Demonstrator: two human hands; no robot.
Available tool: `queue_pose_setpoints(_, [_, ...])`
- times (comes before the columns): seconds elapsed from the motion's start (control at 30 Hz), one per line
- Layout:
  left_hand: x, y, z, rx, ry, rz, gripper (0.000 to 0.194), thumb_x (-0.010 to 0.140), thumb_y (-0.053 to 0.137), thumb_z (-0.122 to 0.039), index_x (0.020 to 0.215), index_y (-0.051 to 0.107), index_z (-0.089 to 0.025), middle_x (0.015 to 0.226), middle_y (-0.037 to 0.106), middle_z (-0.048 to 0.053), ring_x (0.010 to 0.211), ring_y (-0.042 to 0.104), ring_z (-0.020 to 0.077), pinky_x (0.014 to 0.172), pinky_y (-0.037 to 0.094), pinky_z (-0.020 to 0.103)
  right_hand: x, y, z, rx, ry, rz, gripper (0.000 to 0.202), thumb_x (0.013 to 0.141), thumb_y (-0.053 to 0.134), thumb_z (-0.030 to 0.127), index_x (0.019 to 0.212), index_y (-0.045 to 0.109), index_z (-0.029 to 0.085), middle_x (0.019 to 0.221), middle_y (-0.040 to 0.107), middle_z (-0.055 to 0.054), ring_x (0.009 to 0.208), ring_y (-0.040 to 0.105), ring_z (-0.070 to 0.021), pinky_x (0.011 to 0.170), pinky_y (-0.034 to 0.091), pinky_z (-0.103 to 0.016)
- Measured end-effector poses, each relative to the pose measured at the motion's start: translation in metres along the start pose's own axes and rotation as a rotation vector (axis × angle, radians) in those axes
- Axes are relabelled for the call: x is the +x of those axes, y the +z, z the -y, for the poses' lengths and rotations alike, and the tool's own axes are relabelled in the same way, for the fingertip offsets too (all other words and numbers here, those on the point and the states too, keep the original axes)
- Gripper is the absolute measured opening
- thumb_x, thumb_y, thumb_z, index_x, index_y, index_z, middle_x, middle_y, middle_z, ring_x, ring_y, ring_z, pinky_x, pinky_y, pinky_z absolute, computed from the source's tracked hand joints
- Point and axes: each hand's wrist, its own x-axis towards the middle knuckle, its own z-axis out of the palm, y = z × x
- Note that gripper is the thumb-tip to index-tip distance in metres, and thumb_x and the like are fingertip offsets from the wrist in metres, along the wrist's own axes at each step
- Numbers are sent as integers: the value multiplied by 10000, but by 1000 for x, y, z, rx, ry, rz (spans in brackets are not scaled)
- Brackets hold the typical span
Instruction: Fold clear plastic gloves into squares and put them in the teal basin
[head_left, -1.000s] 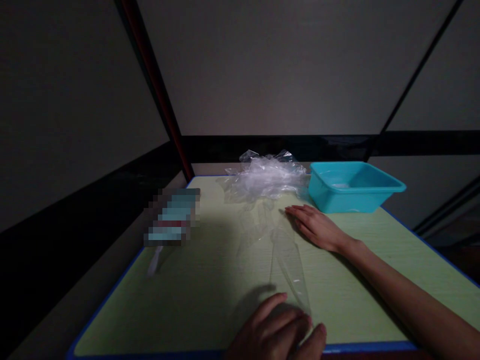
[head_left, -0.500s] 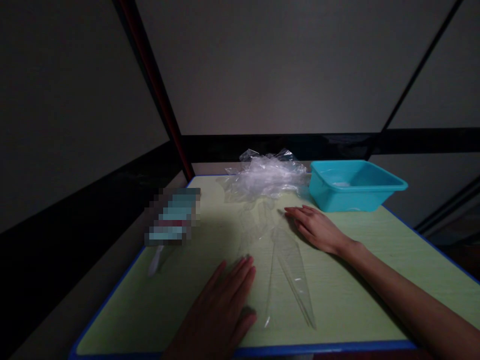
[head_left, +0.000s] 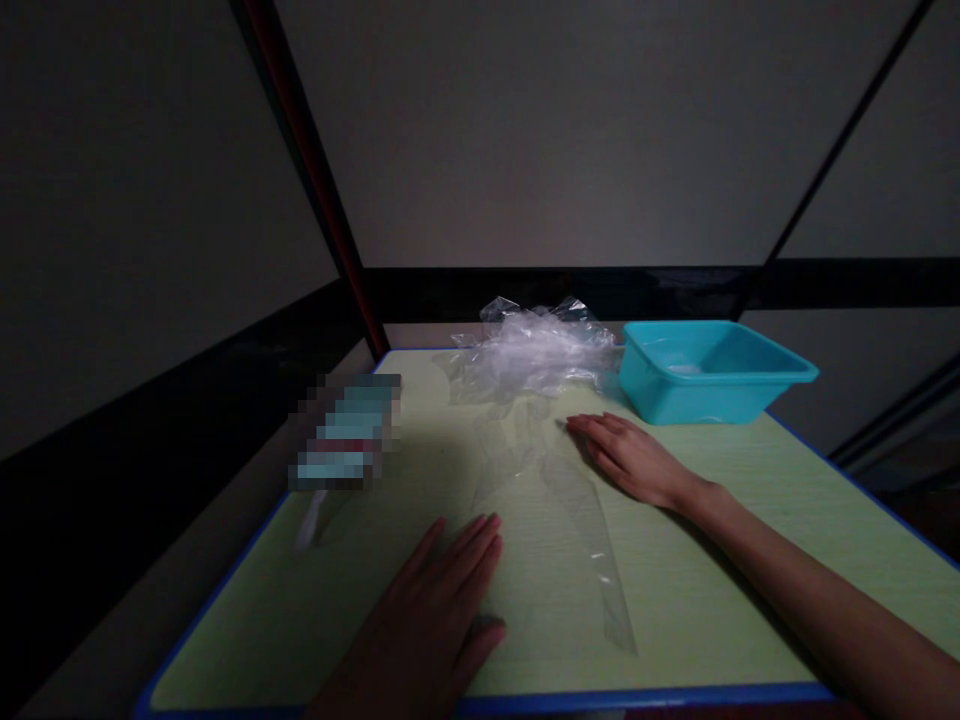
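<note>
A thin clear plastic sheet or bag [head_left: 559,560] lies on the pale green table between my hands, its outline faint and its right edge glinting. My left hand [head_left: 442,610] rests flat at the left of the plastic, fingers spread, holding nothing. My right hand [head_left: 630,458] lies palm down near the far right part of the plastic, its fingers extended and its fingertips at the plastic's edge. Behind it, a crumpled heap of clear plastic [head_left: 532,350] sits at the back of the table.
A turquoise basin [head_left: 701,395] stands at the back right of the table [head_left: 750,690], which has a blue edge. At the left lies a pixelated flat object [head_left: 349,430] with a whitish item [head_left: 310,520] beside it. Walls rise behind and at the left.
The near right part of the clear plastic has opened out wider and lies flatter. My left hand has shifted slightly left. My right hand has hardly moved.
</note>
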Motion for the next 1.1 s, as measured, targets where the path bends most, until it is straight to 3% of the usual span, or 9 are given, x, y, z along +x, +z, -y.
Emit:
queue_pose_setpoints(0.2, [-1, 1, 3, -14, 0, 14, 537, 855, 432, -320, 1334, 251, -159, 1369, 314, 68, 1239, 328, 191, 1008, 300, 430, -1, 3, 0, 23, 9, -6, 416, 857, 336, 213, 1254, 395, 105, 1227, 495, -142, 1130, 452, -224, 983, 312, -424])
queue_pose_setpoints(0.37, [1, 4, 1, 8, -37, -50, 573, 860, 422, -332, 1351, 204, -133, 1387, 272, 88, 1247, 312, 202, 997, 323, 414, 0, 1, 18, 51, -23, -2, 435, 875, 316, 243, 1292, 353, 123, 1296, 433, -127, 1185, 395, -217, 1005, 284, -431])
queue_pose_setpoints(0.63, [8, 14, 2, -9, -81, -51, 618, 846, 440, -352, 1355, 193, -105, 1398, 230, 120, 1259, 281, 229, 979, 352, 389, -4, 4, 43, 77, -174, 263, 623, 894, 258, 461, 1376, 129, 88, 1423, 140, -133, 1304, 106, -203, 1064, 140, -403])
queue_pose_setpoints(0.77, [9, 12, -2, -67, -93, -51, 608, 845, 446, -311, 1357, 183, -111, 1403, 223, 116, 1266, 264, 224, 989, 339, 396, -4, 2, 43, 111, -185, 278, 615, 899, 256, 449, 1381, 86, 108, 1427, 115, -121, 1306, 86, -189, 1066, 110, -407])
queue_pose_setpoints(0.9, [23, 1, -17, -186, 27, -10, 589, 821, 482, -260, 1338, 241, -113, 1404, 235, 87, 1284, 218, 202, 1024, 296, 378, 1, -1, 39, 157, -205, 214, 519, 917, 263, 340, 1383, 110, 172, 1429, 157, -78, 1306, 100, -172, 1064, 113, -415])
queue_pose_setpoints(1.1, [50, -14, -37, -375, 205, 105, 594, 843, 413, -468, 1328, 276, -153, 1399, 253, 58, 1283, 219, 151, 1052, 239, 302, 3, 4, 27, 113, -211, 197, 510, 916, 273, 342, 1380, 134, 184, 1424, 186, -74, 1308, 91, -180, 1055, 114, -436])
